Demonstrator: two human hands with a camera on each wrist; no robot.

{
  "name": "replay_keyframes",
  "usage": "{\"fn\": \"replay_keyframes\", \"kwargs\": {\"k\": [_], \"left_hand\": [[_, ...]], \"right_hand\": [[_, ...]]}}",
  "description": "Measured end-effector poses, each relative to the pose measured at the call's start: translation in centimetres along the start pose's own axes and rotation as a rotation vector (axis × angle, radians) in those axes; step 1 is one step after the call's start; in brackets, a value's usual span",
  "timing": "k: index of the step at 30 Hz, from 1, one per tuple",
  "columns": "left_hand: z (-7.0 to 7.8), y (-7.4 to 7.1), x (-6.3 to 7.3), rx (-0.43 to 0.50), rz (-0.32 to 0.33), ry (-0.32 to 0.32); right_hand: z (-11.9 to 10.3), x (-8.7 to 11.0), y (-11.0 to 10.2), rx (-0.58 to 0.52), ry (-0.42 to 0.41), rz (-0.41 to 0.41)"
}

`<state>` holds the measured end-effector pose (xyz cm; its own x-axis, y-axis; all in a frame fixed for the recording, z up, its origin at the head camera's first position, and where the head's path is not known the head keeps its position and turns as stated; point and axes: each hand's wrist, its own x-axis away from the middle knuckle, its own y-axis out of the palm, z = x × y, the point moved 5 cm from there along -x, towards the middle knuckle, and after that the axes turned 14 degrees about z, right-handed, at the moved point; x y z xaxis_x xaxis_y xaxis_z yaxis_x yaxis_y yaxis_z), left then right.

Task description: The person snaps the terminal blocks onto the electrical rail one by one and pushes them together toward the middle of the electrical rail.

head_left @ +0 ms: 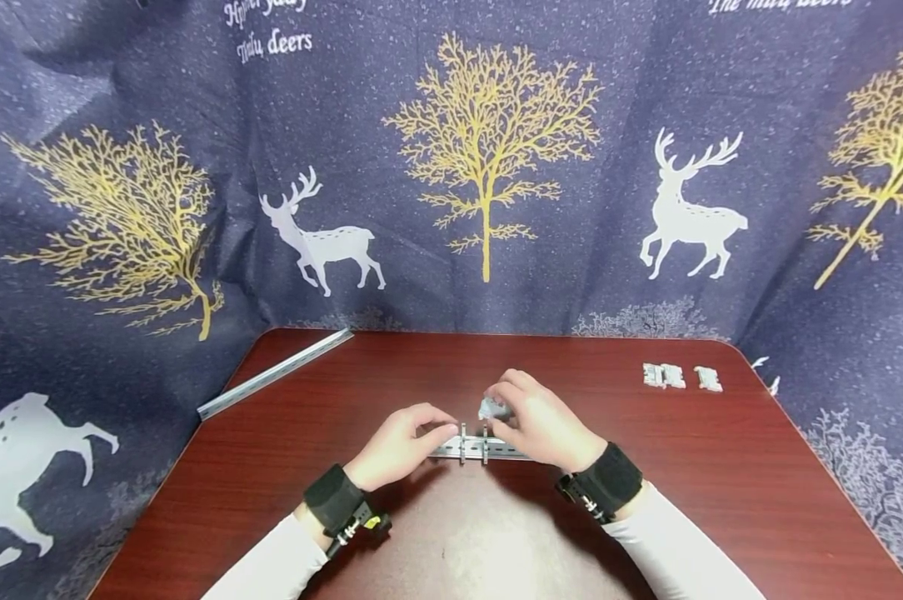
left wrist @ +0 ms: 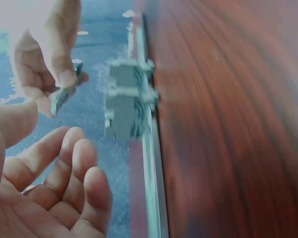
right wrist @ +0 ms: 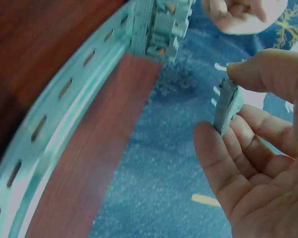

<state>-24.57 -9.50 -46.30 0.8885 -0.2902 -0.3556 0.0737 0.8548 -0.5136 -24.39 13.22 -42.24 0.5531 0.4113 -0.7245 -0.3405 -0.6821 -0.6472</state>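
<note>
Between the thumb and fingertips of my right hand (head_left: 547, 423) is a small grey DIN-rail terminal block (right wrist: 227, 106), pinched and lifted above the rail. The slotted metal DIN rail (head_left: 506, 451) lies crosswise on the table in front of me. Mounted on it are grey terminal blocks (left wrist: 125, 111), standing side by side near the middle, with raised pieces (head_left: 463, 443) at either side in the head view. My left hand (head_left: 401, 443) is beside the rail, left of these blocks, its thumb apart from loosely bent fingers and nothing between them.
A second slotted rail (head_left: 275, 375) lies at an angle along the table's back left. Several pale blocks (head_left: 663, 375) sit at the back right, one (head_left: 708, 379) a little apart. Behind the reddish-brown table (head_left: 197, 500) hangs a dark blue curtain (head_left: 451, 308) with deer and trees.
</note>
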Motion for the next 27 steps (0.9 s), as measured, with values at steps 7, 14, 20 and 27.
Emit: {"fn": "replay_keyframes", "kwargs": {"k": [7,14,20,27], "left_hand": [[-0.2,0.6,0.2,0.113,-0.037,-0.064],[-0.2,0.8,0.1,0.105,-0.041,-0.015],[-0.4,0.9,0.2,0.110,-0.047,-0.032],[-0.4,1.0,0.2,0.130,-0.085,-0.058]], "right_hand": [[-1.6,0.1,0.5,-0.041,-0.057,0.003],[-2.5,0.2,1.1,-0.029,-0.099,0.001],[-2.9,0.3,1.4,-0.028,-0.089,-0.012],[-3.5,0.3,1.6,-0.014,-0.100,-0.031]]}}
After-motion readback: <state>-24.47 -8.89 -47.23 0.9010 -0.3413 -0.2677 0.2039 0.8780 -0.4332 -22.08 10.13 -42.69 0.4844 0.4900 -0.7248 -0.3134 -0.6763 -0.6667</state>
